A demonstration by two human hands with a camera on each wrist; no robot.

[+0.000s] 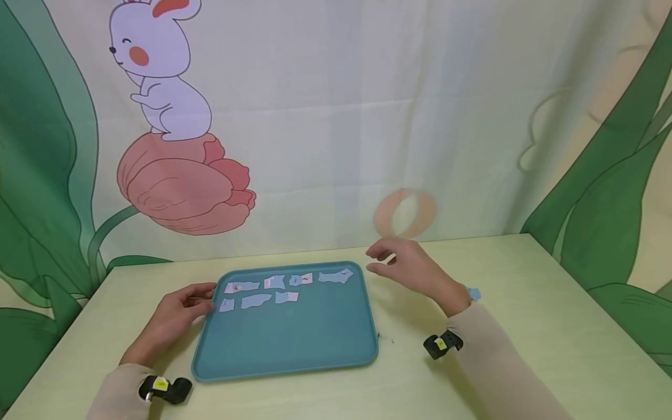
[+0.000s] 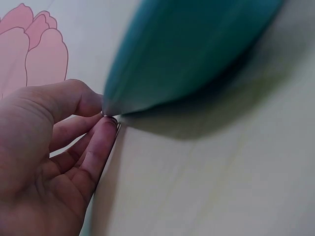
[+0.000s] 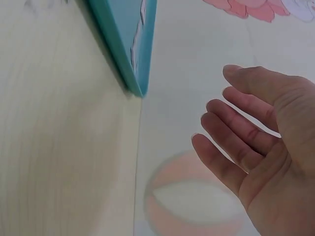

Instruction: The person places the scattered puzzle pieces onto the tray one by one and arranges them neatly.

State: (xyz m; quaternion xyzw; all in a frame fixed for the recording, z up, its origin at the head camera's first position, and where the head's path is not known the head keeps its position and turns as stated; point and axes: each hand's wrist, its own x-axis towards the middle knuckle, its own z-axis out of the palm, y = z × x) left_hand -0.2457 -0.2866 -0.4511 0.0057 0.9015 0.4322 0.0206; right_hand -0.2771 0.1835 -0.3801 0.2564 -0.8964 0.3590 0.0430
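Note:
A blue-green tray [image 1: 294,344] lies on the table with several torn pieces of light blue and pink paper [image 1: 256,300] in two rows on its far half. My left hand [image 1: 175,312] is at the tray's left edge. In the left wrist view, the thumb [image 2: 81,101] and fingertips pinch the rim of the tray [image 2: 162,73]. Just beyond the tray's far right corner, my right hand [image 1: 409,265] hovers with loosely bent fingers. Nothing is in that hand [image 3: 256,132] in the right wrist view.
A small blue paper scrap [image 1: 473,293] shows behind the right wrist. Tiny dark specks [image 1: 385,337] lie right of the tray on the pale table [image 1: 525,326]. A printed curtain [image 1: 325,146] with a rabbit and flower hangs along the table's far edge.

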